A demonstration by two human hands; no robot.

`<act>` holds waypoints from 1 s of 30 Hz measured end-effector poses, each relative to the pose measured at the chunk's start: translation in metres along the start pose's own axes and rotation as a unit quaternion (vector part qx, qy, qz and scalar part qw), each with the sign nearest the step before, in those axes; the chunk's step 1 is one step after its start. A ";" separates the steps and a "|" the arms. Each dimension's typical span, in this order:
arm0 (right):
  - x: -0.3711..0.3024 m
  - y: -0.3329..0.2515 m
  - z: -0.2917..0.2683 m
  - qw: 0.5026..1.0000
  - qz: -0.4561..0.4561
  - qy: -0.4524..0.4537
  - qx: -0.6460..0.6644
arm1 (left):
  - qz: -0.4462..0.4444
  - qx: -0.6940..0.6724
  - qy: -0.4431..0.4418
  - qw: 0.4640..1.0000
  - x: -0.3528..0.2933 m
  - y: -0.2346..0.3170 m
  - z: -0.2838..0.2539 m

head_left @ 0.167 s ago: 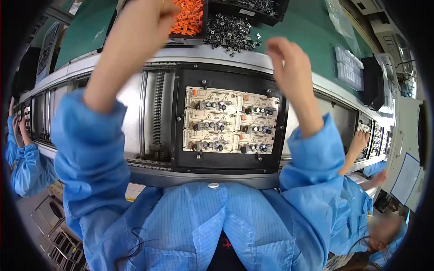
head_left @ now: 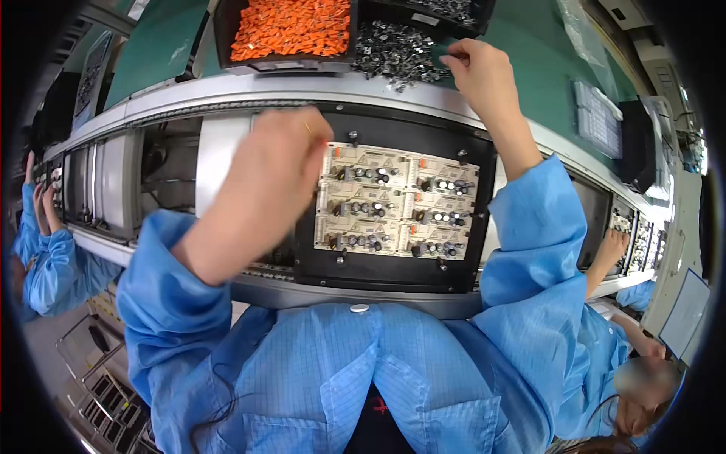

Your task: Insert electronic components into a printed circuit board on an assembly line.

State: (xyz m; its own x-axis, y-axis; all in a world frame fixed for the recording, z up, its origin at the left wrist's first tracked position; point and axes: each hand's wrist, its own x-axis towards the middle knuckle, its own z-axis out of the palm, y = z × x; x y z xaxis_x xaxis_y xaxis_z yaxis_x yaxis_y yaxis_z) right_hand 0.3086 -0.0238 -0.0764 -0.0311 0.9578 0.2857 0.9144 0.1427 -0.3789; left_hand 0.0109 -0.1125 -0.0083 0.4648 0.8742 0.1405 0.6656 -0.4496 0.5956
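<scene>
My left hand, smeared by motion, hangs over the left edge of a panel of pale circuit boards. Its fingers are bent together, with a small orange part showing at the tips. The boards carry capacitors and a few orange parts, and lie in a black carrier frame. My right hand is at the right side of a heap of small black and metal clips, thumb and forefinger pinched. Whatever is between those fingertips is too small to make out.
A black bin of orange parts stands beyond the rail, beside another dark bin of small parts. A clear plastic tray lies on the green bench at right. Co-workers in blue, one with a hand at the line, work either side.
My left hand has come down and toward me from the orange bin to the boards' left edge. The right hand has moved up to the clips, its fingers closing. The view has shifted slightly.
</scene>
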 end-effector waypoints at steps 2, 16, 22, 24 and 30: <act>0.005 -0.004 0.007 0.999 0.011 -0.019 -0.025 | -0.004 0.007 -0.013 1.000 -0.020 0.005 0.009; -0.014 -0.017 -0.036 0.991 0.008 -0.004 0.135 | 0.011 0.050 -0.073 0.996 -0.027 0.006 0.034; -0.055 -0.023 -0.069 0.962 0.015 -0.007 0.271 | 0.044 0.091 -0.103 0.990 -0.021 0.010 0.035; -0.072 -0.025 -0.077 0.953 0.042 -0.032 0.299 | 0.062 0.102 -0.111 0.987 -0.019 0.012 0.033; -0.139 -0.051 -0.086 0.913 0.109 -0.148 0.364 | 0.054 0.067 0.016 0.996 0.038 -0.017 0.013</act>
State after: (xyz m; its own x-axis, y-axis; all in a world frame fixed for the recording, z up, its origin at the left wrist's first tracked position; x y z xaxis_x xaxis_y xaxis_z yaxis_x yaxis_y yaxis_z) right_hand 0.3011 -0.1858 -0.0207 -0.0861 0.9934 -0.0762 0.4047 -0.0350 -0.9138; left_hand 0.0248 -0.0742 -0.0236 0.5200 0.8243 0.2237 0.6866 -0.5592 0.4645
